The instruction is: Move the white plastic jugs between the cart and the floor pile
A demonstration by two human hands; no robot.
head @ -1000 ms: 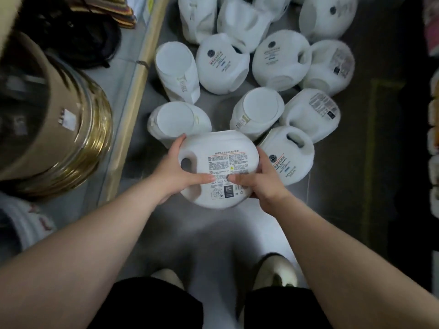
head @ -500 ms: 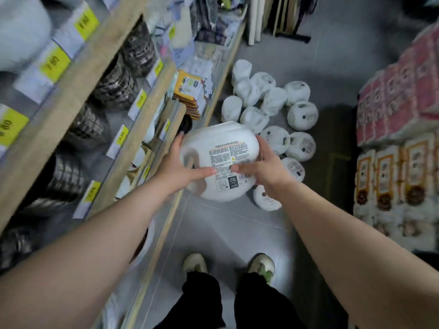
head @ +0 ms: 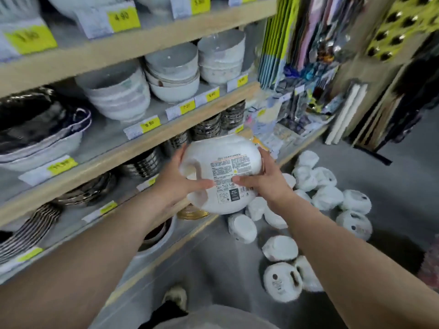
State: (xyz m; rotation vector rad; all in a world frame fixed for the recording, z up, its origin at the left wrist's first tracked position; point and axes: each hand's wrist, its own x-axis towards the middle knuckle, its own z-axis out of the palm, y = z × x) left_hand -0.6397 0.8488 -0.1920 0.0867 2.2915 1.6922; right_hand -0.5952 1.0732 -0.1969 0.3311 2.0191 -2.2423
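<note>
I hold a white jug (head: pixel 221 176) in both hands, up in the air in front of the shelf (head: pixel 133 153) that carries the stacked bowls. My left hand (head: pixel 177 184) wraps the handle side of the jug, thumb laid across its front toward the printed label (head: pixel 229 179), fingers curled round behind. My right hand (head: pixel 263 180) clasps the other side, thumb pressing on the label's lower edge, fingers round the far flank. So each grip is closed on the jug, and the 2 thumb tips nearly meet at the label. The jug lies tilted, label facing me, its handle opening beside my left thumb. Below and to the right of the jug, a heap of other white jugs (head: pixel 327 198) lies on the grey floor (head: pixel 213 269), some on their sides, some showing their round bases. Above and left of the jug, grey and white bowls (head: pixel 173 72) stand stacked, with yellow price tags (head: pixel 150 124) along the shelf edge. Directly under the jug, a gold-rimmed dish (head: pixel 192 213) peeks out.
</note>
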